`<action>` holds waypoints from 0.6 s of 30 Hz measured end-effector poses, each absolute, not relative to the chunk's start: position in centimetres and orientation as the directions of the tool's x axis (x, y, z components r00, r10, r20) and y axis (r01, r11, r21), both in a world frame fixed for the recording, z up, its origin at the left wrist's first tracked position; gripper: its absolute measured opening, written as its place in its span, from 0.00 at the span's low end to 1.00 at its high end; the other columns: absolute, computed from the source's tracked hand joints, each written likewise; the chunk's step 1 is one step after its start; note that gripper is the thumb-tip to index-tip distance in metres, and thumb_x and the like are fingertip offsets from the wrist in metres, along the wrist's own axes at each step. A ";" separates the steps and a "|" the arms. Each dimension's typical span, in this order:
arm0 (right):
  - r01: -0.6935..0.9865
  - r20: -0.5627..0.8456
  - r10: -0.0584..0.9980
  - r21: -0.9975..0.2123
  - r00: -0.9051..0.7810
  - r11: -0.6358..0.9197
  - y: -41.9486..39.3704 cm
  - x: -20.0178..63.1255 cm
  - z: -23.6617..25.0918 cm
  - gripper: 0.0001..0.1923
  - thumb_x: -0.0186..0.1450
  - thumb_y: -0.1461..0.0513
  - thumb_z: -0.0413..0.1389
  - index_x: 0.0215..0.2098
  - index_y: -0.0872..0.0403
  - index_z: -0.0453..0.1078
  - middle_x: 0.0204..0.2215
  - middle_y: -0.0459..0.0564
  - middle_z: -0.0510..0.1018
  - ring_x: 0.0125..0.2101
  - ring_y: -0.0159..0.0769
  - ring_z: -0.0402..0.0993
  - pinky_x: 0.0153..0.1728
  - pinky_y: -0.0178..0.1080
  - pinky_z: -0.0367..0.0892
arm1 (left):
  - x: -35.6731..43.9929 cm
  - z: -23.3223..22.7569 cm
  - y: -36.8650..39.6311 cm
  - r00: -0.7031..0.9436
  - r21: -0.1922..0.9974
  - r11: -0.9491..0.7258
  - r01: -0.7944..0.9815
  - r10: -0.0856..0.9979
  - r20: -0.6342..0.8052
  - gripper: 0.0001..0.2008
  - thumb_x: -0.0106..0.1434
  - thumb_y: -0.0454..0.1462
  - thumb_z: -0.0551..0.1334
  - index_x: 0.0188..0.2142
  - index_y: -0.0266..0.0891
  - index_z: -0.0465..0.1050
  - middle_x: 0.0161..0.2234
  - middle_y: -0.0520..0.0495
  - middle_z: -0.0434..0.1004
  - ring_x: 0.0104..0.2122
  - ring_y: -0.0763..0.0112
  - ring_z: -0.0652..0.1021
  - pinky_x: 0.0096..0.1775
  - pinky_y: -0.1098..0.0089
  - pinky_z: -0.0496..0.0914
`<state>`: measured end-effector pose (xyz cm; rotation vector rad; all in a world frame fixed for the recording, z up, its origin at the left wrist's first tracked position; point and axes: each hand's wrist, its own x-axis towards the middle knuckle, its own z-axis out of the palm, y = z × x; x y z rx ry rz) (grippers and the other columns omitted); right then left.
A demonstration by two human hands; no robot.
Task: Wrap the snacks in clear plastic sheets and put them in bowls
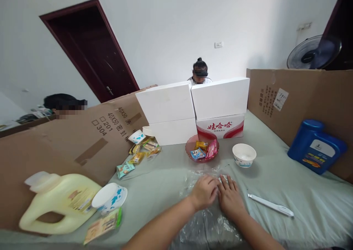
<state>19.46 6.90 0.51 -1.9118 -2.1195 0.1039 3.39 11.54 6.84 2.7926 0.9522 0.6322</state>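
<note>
While both hands, left (pixel 203 192) and right (pixel 230 195), press flat on the clear plastic bag (pixel 209 220) at lower centre, the pink dish (pixel 202 149) above holds snack packets (pixel 205 150).

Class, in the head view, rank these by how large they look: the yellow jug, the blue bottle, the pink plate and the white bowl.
1. yellow jug, though it lies nearest the camera
2. blue bottle
3. pink plate
4. white bowl
</note>
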 end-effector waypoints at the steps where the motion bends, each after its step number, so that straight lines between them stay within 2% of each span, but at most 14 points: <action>1: 0.967 0.157 0.985 -0.234 -0.067 0.103 6.8 19.4 0.5 0.26 0.67 0.60 0.45 0.63 0.51 0.60 0.65 0.51 0.57 0.65 0.54 0.45 0.61 0.56 0.45 | 2.1 5.7 10.7 0.710 0.215 -0.771 0.600 0.637 0.301 0.18 0.63 0.39 0.58 0.53 0.41 0.69 0.52 0.41 0.73 0.52 0.59 0.72 0.54 0.58 0.66; 3: 0.973 0.146 0.988 -0.219 -0.042 0.074 6.5 19.3 0.6 0.27 0.67 0.59 0.45 0.64 0.51 0.58 0.65 0.51 0.55 0.65 0.54 0.44 0.61 0.57 0.43 | -1.0 4.0 10.1 0.588 0.152 -0.616 0.773 0.785 0.193 0.24 0.64 0.45 0.58 0.58 0.43 0.65 0.60 0.39 0.64 0.60 0.50 0.64 0.57 0.48 0.60; 5: 0.976 0.124 0.992 -0.209 -0.032 0.057 6.1 19.2 0.9 0.27 0.67 0.58 0.45 0.65 0.51 0.57 0.66 0.51 0.55 0.66 0.54 0.43 0.61 0.58 0.42 | -4.1 3.3 10.5 0.438 0.111 -0.447 0.888 0.894 0.096 0.26 0.66 0.47 0.56 0.61 0.43 0.61 0.64 0.38 0.57 0.63 0.48 0.58 0.59 0.46 0.57; 8: 0.976 0.094 0.995 -0.212 -0.025 0.044 5.8 19.5 1.8 0.28 0.67 0.57 0.47 0.64 0.52 0.58 0.65 0.53 0.57 0.65 0.55 0.45 0.60 0.59 0.44 | -7.5 3.5 10.6 0.204 0.086 -0.217 0.972 0.969 0.139 0.25 0.66 0.43 0.55 0.61 0.36 0.62 0.64 0.33 0.56 0.64 0.45 0.56 0.58 0.43 0.56; 10: 0.971 0.134 0.991 -0.234 -0.022 0.053 5.4 20.2 2.7 0.26 0.66 0.58 0.49 0.62 0.53 0.61 0.64 0.54 0.60 0.64 0.55 0.48 0.59 0.59 0.48 | -8.3 4.1 9.4 0.249 0.123 -0.285 0.951 0.937 0.245 0.22 0.66 0.40 0.55 0.57 0.35 0.65 0.62 0.33 0.60 0.63 0.47 0.59 0.58 0.45 0.58; 13: 0.933 0.299 0.950 -0.306 -0.093 0.188 3.9 22.2 4.0 0.21 0.68 0.57 0.48 0.57 0.53 0.66 0.59 0.56 0.67 0.62 0.52 0.55 0.58 0.58 0.52 | -8.3 5.3 5.7 0.519 0.200 -0.605 0.771 0.778 0.355 0.17 0.66 0.39 0.54 0.53 0.38 0.68 0.56 0.38 0.67 0.59 0.54 0.65 0.58 0.50 0.61; 15: 0.859 0.362 0.901 -0.353 -0.239 0.370 2.1 23.8 4.6 0.21 0.69 0.55 0.47 0.56 0.53 0.67 0.57 0.56 0.70 0.61 0.47 0.58 0.59 0.54 0.55 | -8.2 5.9 3.1 0.652 0.244 -0.727 0.641 0.684 0.326 0.19 0.64 0.43 0.59 0.53 0.40 0.67 0.54 0.38 0.68 0.57 0.54 0.66 0.58 0.50 0.62; 18: 0.706 0.295 0.805 -0.385 -0.515 0.594 -1.4 25.8 4.5 0.30 0.65 0.50 0.54 0.61 0.52 0.61 0.60 0.56 0.66 0.62 0.46 0.57 0.59 0.50 0.58 | -8.8 5.7 0.4 0.750 0.264 -0.774 0.575 0.628 0.206 0.31 0.55 0.48 0.68 0.55 0.40 0.65 0.56 0.37 0.66 0.58 0.48 0.65 0.57 0.47 0.62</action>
